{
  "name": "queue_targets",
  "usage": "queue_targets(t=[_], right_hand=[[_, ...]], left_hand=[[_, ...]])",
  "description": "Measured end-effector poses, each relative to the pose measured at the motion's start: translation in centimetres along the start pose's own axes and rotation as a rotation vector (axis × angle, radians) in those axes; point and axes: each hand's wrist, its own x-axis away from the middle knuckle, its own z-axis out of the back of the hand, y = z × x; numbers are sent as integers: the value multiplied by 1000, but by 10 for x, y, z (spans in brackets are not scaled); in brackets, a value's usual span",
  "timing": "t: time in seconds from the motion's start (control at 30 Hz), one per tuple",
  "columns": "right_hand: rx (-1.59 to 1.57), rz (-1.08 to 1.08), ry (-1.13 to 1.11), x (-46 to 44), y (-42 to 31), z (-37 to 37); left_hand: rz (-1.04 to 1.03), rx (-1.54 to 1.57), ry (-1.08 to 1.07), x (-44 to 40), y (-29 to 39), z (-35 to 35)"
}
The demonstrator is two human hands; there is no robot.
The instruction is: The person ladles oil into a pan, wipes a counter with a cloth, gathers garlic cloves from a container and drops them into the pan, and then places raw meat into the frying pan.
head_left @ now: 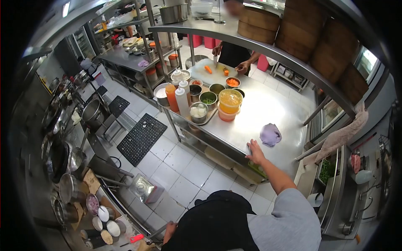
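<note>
My right hand [255,152] reaches out to the near edge of the steel table [268,117], fingers apart and holding nothing. A crumpled purple cloth [270,135] lies on the tabletop just beyond it. Low on the left, my left hand [170,229] hangs beside my black apron [209,221], close to the edge of the left counter; its fingers are mostly hidden. Farther along the table, an orange tub with a clear lid [230,100] stands on the steel, next to a tray of squeeze bottles [181,100] and metal containers, one holding chopped greens [208,98].
Across the table a person [234,58] cuts carrot on a white board [211,71]. An overhead shelf carries bamboo steamers [258,23]. Pots [71,188] and tubs line the left counter. A black mat [141,139] and a square tin [144,188] are at floor level.
</note>
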Motion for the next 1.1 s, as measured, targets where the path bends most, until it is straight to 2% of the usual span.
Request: queue_targets(t=[0.37, 0.47, 0.57, 0.67, 0.77, 1.1], right_hand=[[3, -19, -11, 1, -5, 2], [-1, -17, -6, 0, -4, 1], [2, -3, 19, -1, 1, -3], [5, 6, 27, 0, 2, -6], [-6, -2, 13, 1, -4, 1], [-30, 5, 19, 1, -1, -2]], left_hand=[[-46, 64, 48, -4, -20, -20], [-63, -22, 47, -7, -21, -18], [81, -9, 2, 1, -7, -12], [133, -41, -13, 22, 28, 1], [103, 35, 15, 23, 30, 2], [185, 94, 28, 36, 57, 9]])
